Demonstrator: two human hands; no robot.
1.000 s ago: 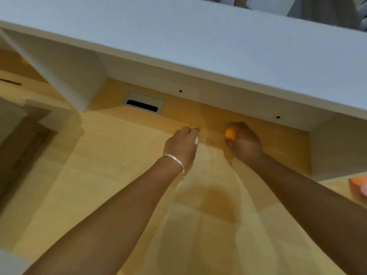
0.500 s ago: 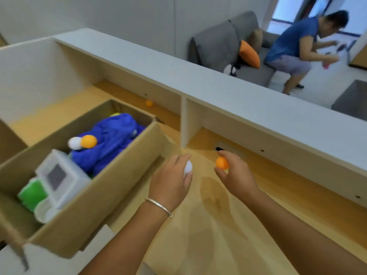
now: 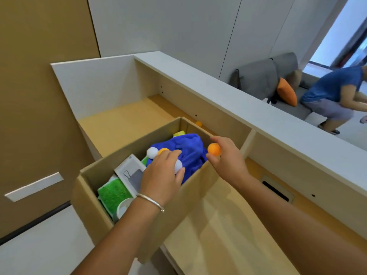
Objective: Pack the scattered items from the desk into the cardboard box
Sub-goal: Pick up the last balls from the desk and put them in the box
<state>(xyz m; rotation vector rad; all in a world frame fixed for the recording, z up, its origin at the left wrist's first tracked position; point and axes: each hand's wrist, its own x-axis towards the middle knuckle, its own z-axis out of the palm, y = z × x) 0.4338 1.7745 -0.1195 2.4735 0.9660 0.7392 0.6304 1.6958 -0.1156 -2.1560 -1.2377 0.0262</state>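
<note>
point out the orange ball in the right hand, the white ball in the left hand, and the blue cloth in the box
orange ball [image 3: 214,149], head view, centre of the ball.
white ball [image 3: 178,165], head view, its exposed side.
blue cloth [image 3: 190,149], head view, top folds.

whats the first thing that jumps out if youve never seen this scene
Two hands over an open cardboard box on the desk: the left hand holds a white ball, the right hand an orange ball. Inside, a bright blue cloth dominates, with a green pad nearer the camera.
</note>
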